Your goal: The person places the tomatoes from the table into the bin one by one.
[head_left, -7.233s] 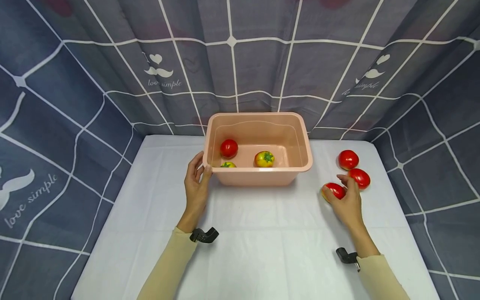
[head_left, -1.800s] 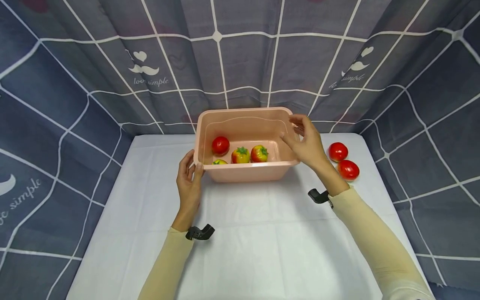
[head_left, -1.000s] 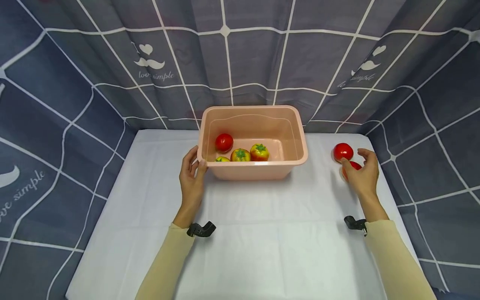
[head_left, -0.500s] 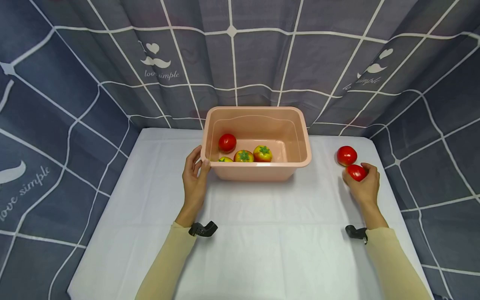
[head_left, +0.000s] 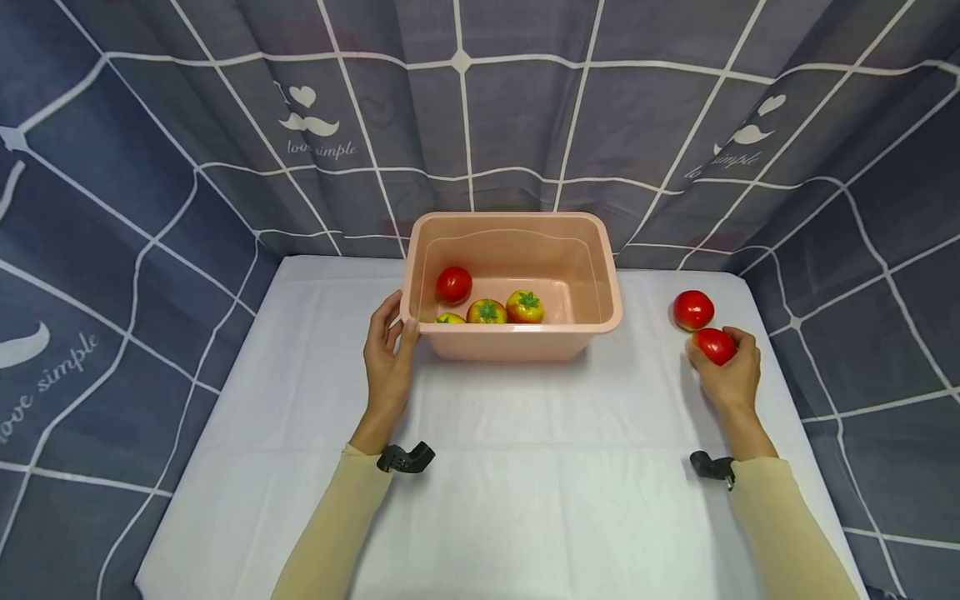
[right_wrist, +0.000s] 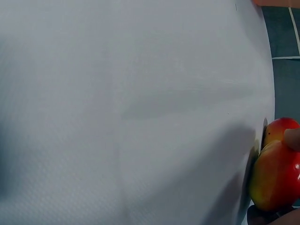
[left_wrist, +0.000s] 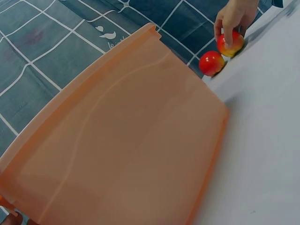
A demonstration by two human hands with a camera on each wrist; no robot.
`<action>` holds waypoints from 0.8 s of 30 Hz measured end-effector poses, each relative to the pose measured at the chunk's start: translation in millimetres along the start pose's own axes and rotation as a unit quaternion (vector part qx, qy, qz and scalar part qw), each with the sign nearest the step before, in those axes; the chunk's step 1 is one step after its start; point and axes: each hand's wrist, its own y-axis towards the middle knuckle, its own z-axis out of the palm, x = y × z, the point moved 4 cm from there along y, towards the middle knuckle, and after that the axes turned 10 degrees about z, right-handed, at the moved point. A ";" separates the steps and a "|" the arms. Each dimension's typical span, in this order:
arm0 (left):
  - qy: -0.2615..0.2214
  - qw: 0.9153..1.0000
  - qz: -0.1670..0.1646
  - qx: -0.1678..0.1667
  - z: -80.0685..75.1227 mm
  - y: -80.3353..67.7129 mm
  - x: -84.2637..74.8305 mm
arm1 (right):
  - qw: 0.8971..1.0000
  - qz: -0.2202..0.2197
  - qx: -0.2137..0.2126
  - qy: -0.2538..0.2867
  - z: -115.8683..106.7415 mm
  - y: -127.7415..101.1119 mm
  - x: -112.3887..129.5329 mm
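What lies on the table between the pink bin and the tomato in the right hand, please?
Nothing: in the head view only bare white cloth lies between the bin and the held tomato.

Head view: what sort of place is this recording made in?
Probably a staged recording booth, not a kitchen: a patterned grey curtain encloses a table under a white cloth, holding only a pink tub and tomatoes.
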 end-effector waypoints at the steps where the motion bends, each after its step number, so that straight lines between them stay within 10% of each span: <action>1: 0.000 1.000 0.000 0.001 0.2 0.2 -0.1 | 1.000 0.002 -0.001 0.001 -0.8 -0.3 0.4; 24: -0.008 1.000 -0.011 -0.003 1.4 0.0 -1.0 | 0.996 -0.052 -0.025 0.067 -13.3 -30.1 59.7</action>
